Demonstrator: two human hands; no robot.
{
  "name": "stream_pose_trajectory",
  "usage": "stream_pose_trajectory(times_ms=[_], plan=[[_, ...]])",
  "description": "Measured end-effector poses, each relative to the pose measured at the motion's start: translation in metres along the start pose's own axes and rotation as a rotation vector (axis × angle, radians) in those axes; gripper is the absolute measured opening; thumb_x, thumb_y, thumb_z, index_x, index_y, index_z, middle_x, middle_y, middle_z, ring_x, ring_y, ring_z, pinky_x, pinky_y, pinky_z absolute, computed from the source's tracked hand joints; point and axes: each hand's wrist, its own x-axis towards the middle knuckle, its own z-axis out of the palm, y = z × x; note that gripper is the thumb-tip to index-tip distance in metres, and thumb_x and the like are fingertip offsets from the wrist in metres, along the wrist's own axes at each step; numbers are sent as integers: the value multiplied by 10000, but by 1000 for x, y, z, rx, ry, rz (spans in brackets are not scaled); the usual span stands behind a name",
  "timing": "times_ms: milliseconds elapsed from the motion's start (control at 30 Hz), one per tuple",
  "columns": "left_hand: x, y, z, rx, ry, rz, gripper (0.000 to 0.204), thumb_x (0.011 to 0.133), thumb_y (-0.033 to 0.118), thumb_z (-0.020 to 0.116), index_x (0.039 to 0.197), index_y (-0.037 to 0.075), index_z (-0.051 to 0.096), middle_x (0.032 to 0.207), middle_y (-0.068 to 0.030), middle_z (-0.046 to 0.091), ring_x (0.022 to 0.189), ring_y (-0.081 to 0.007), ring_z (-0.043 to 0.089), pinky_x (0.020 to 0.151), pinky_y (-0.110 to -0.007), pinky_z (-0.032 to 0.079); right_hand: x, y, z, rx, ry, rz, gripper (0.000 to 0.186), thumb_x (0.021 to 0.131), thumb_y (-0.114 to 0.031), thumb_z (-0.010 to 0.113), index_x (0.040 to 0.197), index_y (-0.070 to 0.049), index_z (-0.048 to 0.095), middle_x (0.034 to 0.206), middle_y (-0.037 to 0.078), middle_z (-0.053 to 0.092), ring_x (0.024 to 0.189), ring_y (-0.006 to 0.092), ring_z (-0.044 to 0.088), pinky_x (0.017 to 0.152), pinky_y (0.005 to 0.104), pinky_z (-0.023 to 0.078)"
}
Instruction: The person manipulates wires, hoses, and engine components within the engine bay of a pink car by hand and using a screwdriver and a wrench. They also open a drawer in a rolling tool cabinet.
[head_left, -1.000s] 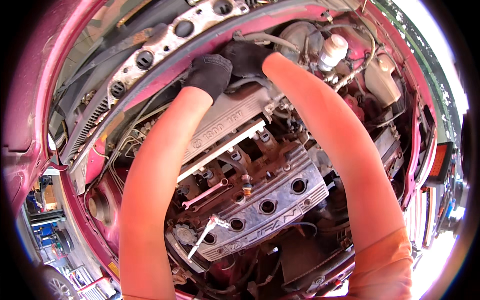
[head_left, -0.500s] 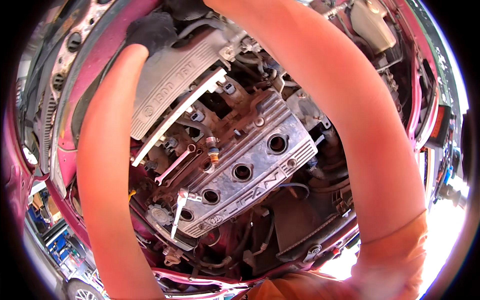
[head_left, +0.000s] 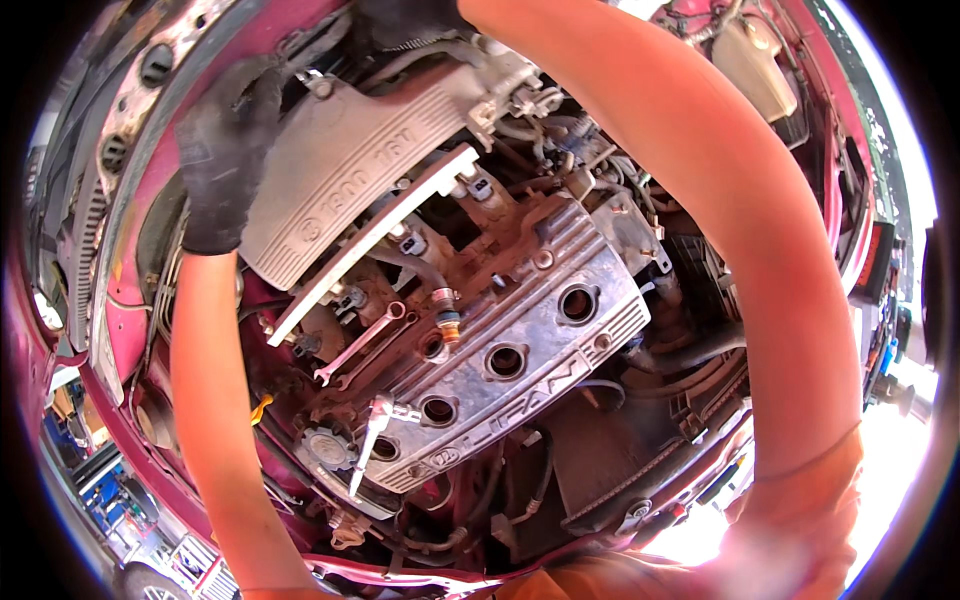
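Observation:
My left hand (head_left: 225, 150), in a black glove, is at the upper-left end of the ribbed intake manifold (head_left: 340, 130), against the back of the engine bay; its fingertips are blurred and unclear. My right hand (head_left: 410, 25), also black-gloved, reaches behind the manifold at the top, cut off by the picture’s edge, fingers hidden. Below the manifold runs a metal rail (head_left: 395, 230). An open-ended wrench (head_left: 355, 346) lies beside the metal valve cover (head_left: 620, 310), which has round holes along it. A silver ratchet (head_left: 368, 450) rests on that cover’s left end.
The pink car body (head_left: 130, 300) frames the engine bay. A plastic reservoir (head_left: 760, 70) stands at the upper right, a radiator (head_left: 610, 460) along the lower edge. Tools and a wheel (head_left: 150, 580) are outside the car at lower left.
My gloved hands were close together at the top middle. My left hand has since moved left and apart from the right. The engine shifted in view as my head moved.

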Motion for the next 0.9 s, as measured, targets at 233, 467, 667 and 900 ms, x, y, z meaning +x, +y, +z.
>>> stream_pose_trajectory(times_ms=[233, 467, 667, 900], plan=[[-18, -31, 12, -592, -275, -544, 299, 883, 278, 554, 1021, 53, 693, 1045, -88, 658, 985, -200, 599, 897, -338, 443, 6, -45, -32, 276, -24, 327, 327, 789, -218, 583, 1036, -41, 703, 1033, 207, 679, 983, 341, 653, 851, 432, 505], [42, -23, 31, -736, -645, 34, 190, 918, 97, 474, 1024, 37, 621, 1091, -94, 634, 1068, -192, 557, 1007, -303, 399, -6, 24, 36, 115, 66, 193, 269, 776, -248, 597, 945, -62, 692, 1050, 149, 669, 1029, 328, 621, 905, 439, 483], [-14, -66, 55, -804, -572, -481, 419, 802, 300, 681, 1133, 48, 626, 1080, -29, 639, 925, -150, 608, 960, -329, 443, 54, -52, -16, 213, -115, 108, 337, 656, -234, 693, 946, -63, 699, 943, 184, 657, 906, 349, 634, 827, 458, 495], [-6, 53, 80, -477, -77, -207, 418, 808, 315, 678, 1147, 76, 629, 1089, -44, 645, 947, -178, 611, 953, -346, 450, -13, -27, 22, 341, 151, 188, 406, 676, -204, 686, 1058, -68, 671, 1003, 199, 651, 969, 362, 617, 870, 461, 485]])
